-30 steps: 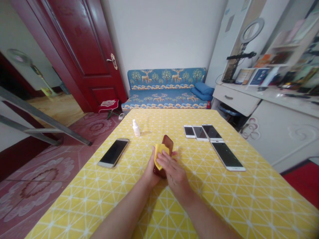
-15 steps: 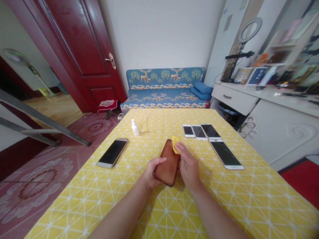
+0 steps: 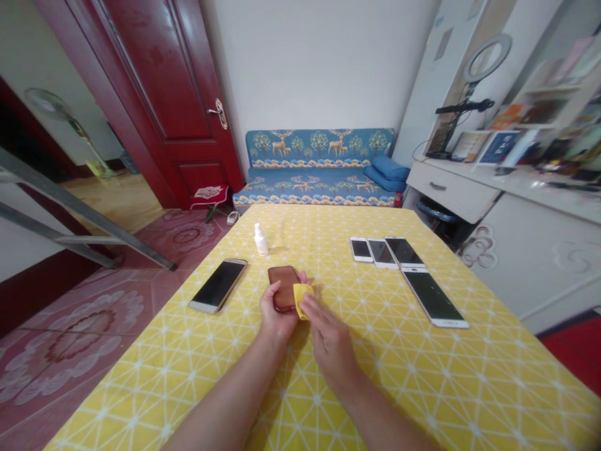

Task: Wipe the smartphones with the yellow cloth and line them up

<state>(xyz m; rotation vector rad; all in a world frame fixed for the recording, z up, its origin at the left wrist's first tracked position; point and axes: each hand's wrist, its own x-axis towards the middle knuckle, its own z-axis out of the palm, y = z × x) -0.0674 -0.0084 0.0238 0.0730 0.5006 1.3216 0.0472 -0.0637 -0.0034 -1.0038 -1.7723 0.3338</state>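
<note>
My left hand (image 3: 277, 315) is closed around a brown phone case (image 3: 284, 283), thumb on the near left edge and fingertips showing past the right side. Whether a phone sits inside it, I cannot tell. A folded yellow cloth (image 3: 303, 299) is pinched in my right hand (image 3: 328, 335) and pressed against the case's lower right edge. The case is held just above the yellow patterned tablecloth (image 3: 225, 369). To its left lies a gold-rimmed phone (image 3: 218, 286), dark screen up. Beyond stands a small white spray bottle (image 3: 260, 241).
On the right of the table several white phones lie close together, among them a small one (image 3: 361, 250) and a large one (image 3: 436, 297). A blue patterned sofa (image 3: 319, 178) is behind the table. A white desk (image 3: 455, 188) stands to the right, a metal frame (image 3: 89, 207) to the left.
Both hands have shifted left with the phone case, which is now turned the other way. The yellow cloth has gone from its upper right corner to its lower right edge.
</note>
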